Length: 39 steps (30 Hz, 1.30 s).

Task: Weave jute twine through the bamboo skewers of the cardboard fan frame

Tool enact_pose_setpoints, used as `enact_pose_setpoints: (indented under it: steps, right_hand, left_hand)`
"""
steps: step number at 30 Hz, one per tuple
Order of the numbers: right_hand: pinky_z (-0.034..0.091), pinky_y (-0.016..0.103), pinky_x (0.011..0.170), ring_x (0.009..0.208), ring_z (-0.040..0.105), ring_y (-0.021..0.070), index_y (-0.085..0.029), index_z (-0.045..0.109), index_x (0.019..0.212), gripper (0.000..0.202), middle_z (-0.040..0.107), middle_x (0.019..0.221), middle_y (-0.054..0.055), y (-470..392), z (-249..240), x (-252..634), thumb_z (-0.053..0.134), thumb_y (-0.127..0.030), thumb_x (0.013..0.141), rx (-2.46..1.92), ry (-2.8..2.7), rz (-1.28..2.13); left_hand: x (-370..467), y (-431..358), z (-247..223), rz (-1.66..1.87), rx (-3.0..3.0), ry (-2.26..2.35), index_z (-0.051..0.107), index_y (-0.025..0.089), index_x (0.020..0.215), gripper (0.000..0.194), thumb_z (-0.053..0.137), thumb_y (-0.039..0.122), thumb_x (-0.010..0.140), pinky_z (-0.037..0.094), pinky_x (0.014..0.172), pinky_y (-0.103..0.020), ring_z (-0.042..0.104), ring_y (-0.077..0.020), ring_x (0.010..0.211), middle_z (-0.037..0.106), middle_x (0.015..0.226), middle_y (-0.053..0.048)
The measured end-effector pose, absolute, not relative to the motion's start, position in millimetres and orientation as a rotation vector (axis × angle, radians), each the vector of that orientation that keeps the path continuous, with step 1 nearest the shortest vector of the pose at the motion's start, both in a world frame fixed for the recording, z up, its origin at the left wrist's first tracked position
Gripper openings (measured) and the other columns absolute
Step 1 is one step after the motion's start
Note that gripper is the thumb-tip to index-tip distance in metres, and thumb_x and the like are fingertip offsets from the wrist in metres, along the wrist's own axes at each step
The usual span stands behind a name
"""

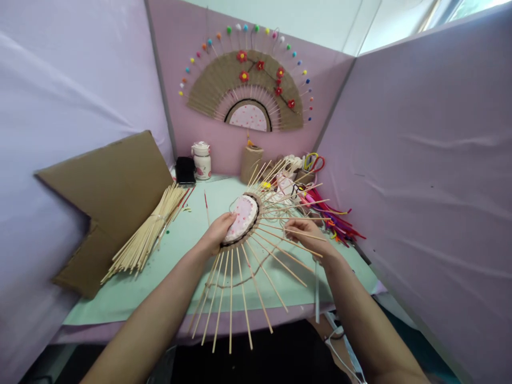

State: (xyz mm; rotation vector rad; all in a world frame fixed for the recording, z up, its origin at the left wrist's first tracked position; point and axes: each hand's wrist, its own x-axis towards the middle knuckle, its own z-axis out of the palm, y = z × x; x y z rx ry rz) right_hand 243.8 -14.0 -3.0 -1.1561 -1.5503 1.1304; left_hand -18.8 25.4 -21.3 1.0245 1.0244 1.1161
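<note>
My left hand (219, 232) grips the half-round centre of a fan frame (242, 217), thumb on its pink spotted face. A black trim and a brown cardboard rim edge that centre. Thin wooden sticks (231, 304) fan out from the rim toward me and to the right. A strand of brown twine (240, 282) passes across the lower sticks and curves up toward my right hand (304, 234). The fingers of that hand are pinched together among the right-hand sticks, seemingly on the twine; their tips are partly hidden.
A bundle of sticks (140, 240) and a bent cardboard sheet (116, 181) lie left. At the back stand a white bottle (201, 161) and a twine roll (251, 164). Colourful pipe cleaners (340, 221) lie right. A finished fan (216, 80) hangs on the pink back wall.
</note>
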Motion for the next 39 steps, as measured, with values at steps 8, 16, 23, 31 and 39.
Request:
enact_pose_setpoints:
  steps: [8, 16, 23, 31, 39]
  right_hand:
    - [0.031, 0.022, 0.047, 0.049, 0.045, 0.0086, -0.016, 0.062, 0.069, 0.033, 0.056, 0.055, -0.002, -31.2, 20.0, 258.1, 0.078, -0.045, 0.065, -1.236, -1.247, 0.911]
    - [0.026, 0.021, 0.043, 0.046, 0.039, 0.0077, -0.017, 0.058, 0.063, 0.038, 0.05, 0.051, -0.003, -48.1, 30.6, 252.9, 0.077, -0.049, 0.063, -1.298, -1.238, 0.816]
    - [0.028, 0.021, 0.046, 0.048, 0.039, 0.0074, -0.016, 0.059, 0.064, 0.036, 0.049, 0.051, -0.003, -55.9, 36.1, 259.9, 0.074, -0.048, 0.067, -1.305, -1.248, 0.746]
    - [0.047, 0.028, 0.061, 0.071, 0.056, 0.0144, -0.019, 0.07, 0.091, 0.021, 0.065, 0.089, 0.006, -73.4, 46.3, 260.8, 0.064, -0.037, 0.082, -1.26, -1.537, 0.518]
    - [0.053, 0.03, 0.063, 0.071, 0.057, 0.0142, -0.024, 0.059, 0.104, 0.02, 0.056, 0.082, 0.001, -72.7, 40.8, 252.2, 0.063, -0.03, 0.085, -1.146, -1.434, 0.217]
  left_hand:
    - [-18.8, 29.1, -32.0, 1.109, 1.122, 1.025, 0.063, 0.015, 0.089, 0.052, 0.072, 0.06, 0.065, 0.034, 0.052, -0.021, 0.051, -0.0106, 0.059, 0.063, 0.073, 0.001]
    - [-18.4, 29.5, -30.8, 1.118, 1.121, 1.079, 0.063, 0.015, 0.09, 0.052, 0.071, 0.059, 0.065, 0.033, 0.052, -0.022, 0.05, -0.0112, 0.059, 0.062, 0.072, 0.0]
    - [-18.4, 27.2, -25.7, 1.125, 1.113, 1.115, 0.063, 0.014, 0.088, 0.053, 0.072, 0.061, 0.063, 0.034, 0.054, -0.022, 0.05, -0.0117, 0.059, 0.062, 0.072, 0.0]
    - [-18.1, 27.1, -27.2, 1.148, 1.11, 1.091, 0.062, 0.015, 0.086, 0.053, 0.072, 0.062, 0.061, 0.033, 0.054, -0.022, 0.047, -0.0114, 0.058, 0.059, 0.067, 0.002]
    - [-19.4, 31.6, -30.4, 1.142, 1.139, 1.121, 0.063, 0.015, 0.085, 0.053, 0.071, 0.062, 0.061, 0.034, 0.053, -0.022, 0.048, -0.0113, 0.058, 0.059, 0.067, 0.002]
